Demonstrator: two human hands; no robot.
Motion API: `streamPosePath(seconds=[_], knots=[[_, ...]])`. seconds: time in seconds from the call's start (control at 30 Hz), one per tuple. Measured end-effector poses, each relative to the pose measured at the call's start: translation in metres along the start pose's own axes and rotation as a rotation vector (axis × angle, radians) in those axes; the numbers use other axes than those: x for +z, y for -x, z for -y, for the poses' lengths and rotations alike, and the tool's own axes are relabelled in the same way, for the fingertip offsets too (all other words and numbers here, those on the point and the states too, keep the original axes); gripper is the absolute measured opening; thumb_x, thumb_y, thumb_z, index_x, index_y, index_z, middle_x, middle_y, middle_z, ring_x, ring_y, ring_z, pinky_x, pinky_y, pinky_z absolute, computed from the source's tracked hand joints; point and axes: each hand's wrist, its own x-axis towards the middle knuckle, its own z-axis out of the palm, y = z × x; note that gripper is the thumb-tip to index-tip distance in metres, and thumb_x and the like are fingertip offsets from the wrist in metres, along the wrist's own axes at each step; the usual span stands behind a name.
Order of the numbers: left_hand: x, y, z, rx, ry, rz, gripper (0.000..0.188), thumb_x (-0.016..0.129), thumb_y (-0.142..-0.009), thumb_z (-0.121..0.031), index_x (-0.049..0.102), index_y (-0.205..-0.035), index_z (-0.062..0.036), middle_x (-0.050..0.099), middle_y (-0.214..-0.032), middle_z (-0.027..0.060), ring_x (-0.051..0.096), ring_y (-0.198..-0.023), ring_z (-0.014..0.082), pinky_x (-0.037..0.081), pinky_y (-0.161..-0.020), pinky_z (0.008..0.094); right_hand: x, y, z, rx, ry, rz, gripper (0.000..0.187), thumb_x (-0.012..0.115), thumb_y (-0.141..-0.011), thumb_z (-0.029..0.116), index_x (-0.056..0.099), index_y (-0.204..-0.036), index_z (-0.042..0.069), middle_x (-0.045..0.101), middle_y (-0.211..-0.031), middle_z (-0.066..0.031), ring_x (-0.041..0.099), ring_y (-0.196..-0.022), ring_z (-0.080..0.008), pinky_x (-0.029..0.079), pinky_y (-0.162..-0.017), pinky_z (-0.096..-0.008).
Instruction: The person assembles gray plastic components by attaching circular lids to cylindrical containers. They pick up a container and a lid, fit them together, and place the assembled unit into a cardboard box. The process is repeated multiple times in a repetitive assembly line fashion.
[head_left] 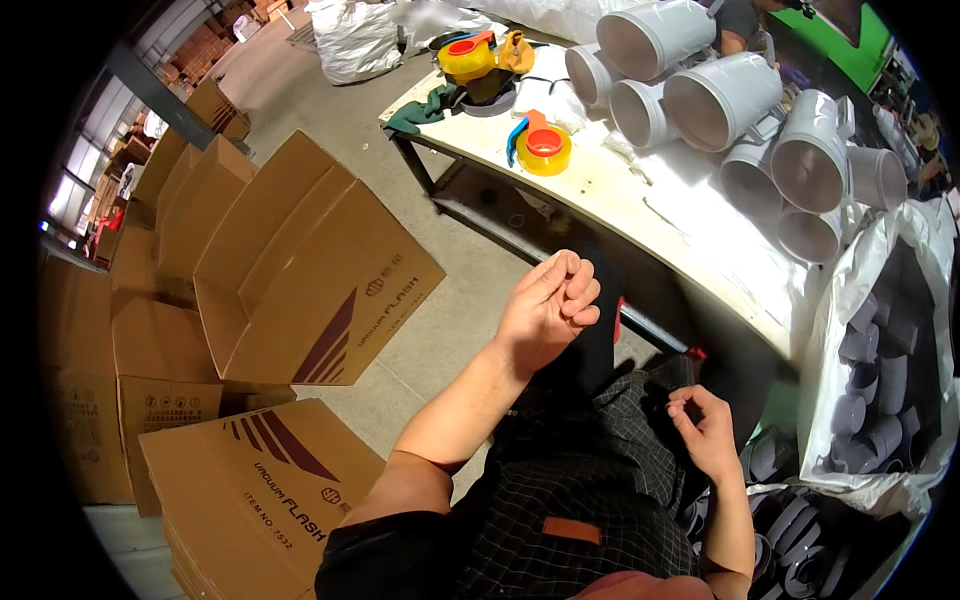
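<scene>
My left hand (550,310) is raised over my lap, short of the table's near edge. Its fingers curl into a loose fist, and nothing shows in them. My right hand (705,432) hangs lower, beside the dark checked apron (600,480). Those fingers are bent in toward the palm, with no held thing visible. The worktable (600,185) stands ahead of me. On it sits a yellow tape roll (543,160) in a red and blue dispenser. Large grey cylindrical containers with handles (725,100) are stacked at its right part.
Open cardboard cartons (340,270) crowd the left, another carton (260,490) nearer me. A white-lined sack (815,420) of grey plastic parts stands at right, with dark ring-shaped parts (800,540) below. More tape (468,60) and a green cloth (420,110) lie at the table's far end.
</scene>
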Motion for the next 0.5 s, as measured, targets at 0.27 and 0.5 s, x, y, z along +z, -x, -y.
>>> streamPosePath(seconds=[0.27, 0.5], knots=[[-0.148, 0.000, -0.163, 0.503, -1.704, -1.017, 0.023, 0.070, -0.089, -0.015, 0.057, -0.105, -0.0047, 0.063, -0.101, 0.0114, 0.062, -0.094, 0.0256, 0.052, -0.085, 0.0397, 0.004, -0.004, -0.032, 0.128, 0.059, -0.003, 0.010, 0.070, -0.085, 0.002, 0.066, -0.093, -0.002, 0.068, -0.083, -0.0118, 0.067, -0.075, -0.0216, 0.052, -0.072, -0.0305], [-0.247, 0.122, -0.375, -0.253, -2.713, -1.541, 0.069, 0.081, -0.083, -0.035, 0.050, -0.138, -0.0066, 0.063, -0.128, 0.0160, 0.059, -0.121, 0.0317, 0.052, -0.098, 0.0432, -0.030, -0.029, -0.035, 0.087, 0.160, -0.178, 0.012, 0.070, -0.087, 0.010, 0.067, -0.093, 0.001, 0.070, -0.088, -0.0137, 0.069, -0.079, -0.0304, 0.054, -0.073, -0.0356]])
